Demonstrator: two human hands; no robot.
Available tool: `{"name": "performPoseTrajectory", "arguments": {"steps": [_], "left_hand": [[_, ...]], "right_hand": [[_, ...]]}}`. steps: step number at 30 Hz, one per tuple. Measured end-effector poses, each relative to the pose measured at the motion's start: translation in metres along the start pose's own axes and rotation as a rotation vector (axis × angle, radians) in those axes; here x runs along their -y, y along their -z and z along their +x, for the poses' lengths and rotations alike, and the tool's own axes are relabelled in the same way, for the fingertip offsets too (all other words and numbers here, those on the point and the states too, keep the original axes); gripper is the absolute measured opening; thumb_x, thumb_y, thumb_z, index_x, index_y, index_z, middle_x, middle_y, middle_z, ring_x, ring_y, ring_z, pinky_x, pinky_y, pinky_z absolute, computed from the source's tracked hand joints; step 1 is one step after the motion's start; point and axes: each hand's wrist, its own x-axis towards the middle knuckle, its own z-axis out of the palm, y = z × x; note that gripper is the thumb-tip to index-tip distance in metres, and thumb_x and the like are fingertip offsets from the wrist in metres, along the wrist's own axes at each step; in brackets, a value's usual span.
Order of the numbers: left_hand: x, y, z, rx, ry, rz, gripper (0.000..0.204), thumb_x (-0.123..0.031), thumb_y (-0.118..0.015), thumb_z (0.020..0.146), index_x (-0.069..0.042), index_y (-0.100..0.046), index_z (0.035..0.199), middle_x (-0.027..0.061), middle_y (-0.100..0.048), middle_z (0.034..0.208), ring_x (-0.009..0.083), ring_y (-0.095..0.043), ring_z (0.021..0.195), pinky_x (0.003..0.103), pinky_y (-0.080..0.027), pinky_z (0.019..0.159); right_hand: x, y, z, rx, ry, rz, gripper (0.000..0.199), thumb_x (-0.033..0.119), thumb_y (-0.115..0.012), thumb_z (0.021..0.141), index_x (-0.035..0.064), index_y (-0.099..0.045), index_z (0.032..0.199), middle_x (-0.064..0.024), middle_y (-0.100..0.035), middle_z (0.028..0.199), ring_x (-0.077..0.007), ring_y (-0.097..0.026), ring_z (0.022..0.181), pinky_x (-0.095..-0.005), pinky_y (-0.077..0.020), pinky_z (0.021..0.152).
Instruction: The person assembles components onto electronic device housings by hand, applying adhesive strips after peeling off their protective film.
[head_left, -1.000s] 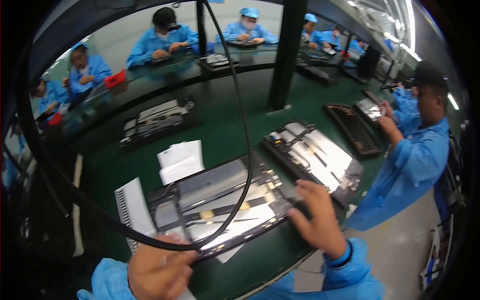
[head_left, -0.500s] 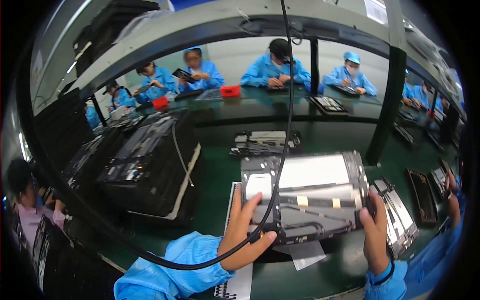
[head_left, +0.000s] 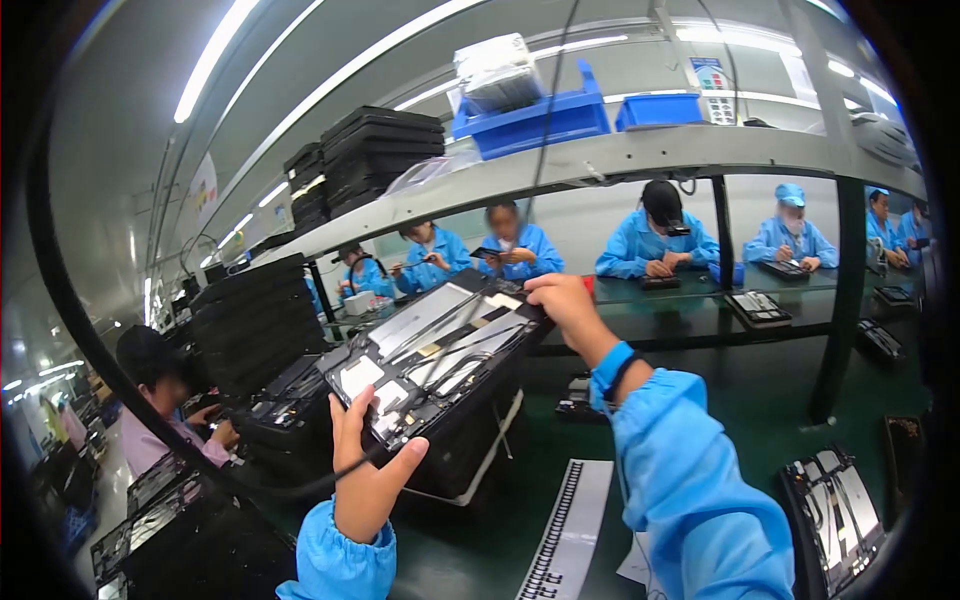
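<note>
Both my hands carry an opened tablet (head_left: 470,335), a flat black housing with silver battery blocks, cables and small boards showing. It is tilted above a stack of black foam trays (head_left: 455,465) on the left; whether it touches the stack I cannot tell. My left hand (head_left: 365,470) grips its near left corner, thumb along the near edge and fingers at the left edge. At the far right end, my right hand (head_left: 572,312) holds the corner, with its arm stretched across the bench. The tablet hides much of the stack's top.
A white printed strip (head_left: 570,530) lies on the green bench (head_left: 690,430). Another opened device (head_left: 835,515) stands at the right. A shelf beam (head_left: 640,160) with blue bins spans above. Black cable hangs at the left. Co-workers sit beyond, and one person in pink is at left.
The tablet has been lifted from the bench in front of me and moved left over the tray stack, both hands with it. My view has swung left and up.
</note>
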Motion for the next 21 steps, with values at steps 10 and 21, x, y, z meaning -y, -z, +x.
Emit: {"name": "performPoseTrajectory", "arguments": {"steps": [10,21], "left_hand": [[0.031,0.005,-0.023,-0.144,0.217,0.338,0.068,-0.031,-0.069,0.071,-0.01,-0.039,0.127,0.0283,-0.02,0.134,0.0379,-0.022,0.125,0.042,-0.018,0.102],[0.036,0.0,-0.027,-0.161,0.056,0.504,0.057,-0.023,-0.063,0.075,-0.01,-0.042,0.126,0.0214,-0.018,0.137,0.03,-0.034,0.103,0.041,-0.025,0.094]], "right_hand": [[-0.067,-0.093,0.031,-0.155,0.222,-0.472,0.013,0.012,-0.059,0.068,0.0019,-0.065,0.073,-0.0135,-0.064,0.07,-0.023,-0.063,0.069,-0.0316,-0.048,0.065],[-0.023,-0.075,-0.032,0.059,0.603,-0.279,0.016,0.0,-0.054,0.07,0.0049,-0.064,0.082,-0.012,-0.062,0.083,-0.0252,-0.059,0.083,-0.0338,-0.0468,0.071]]}}
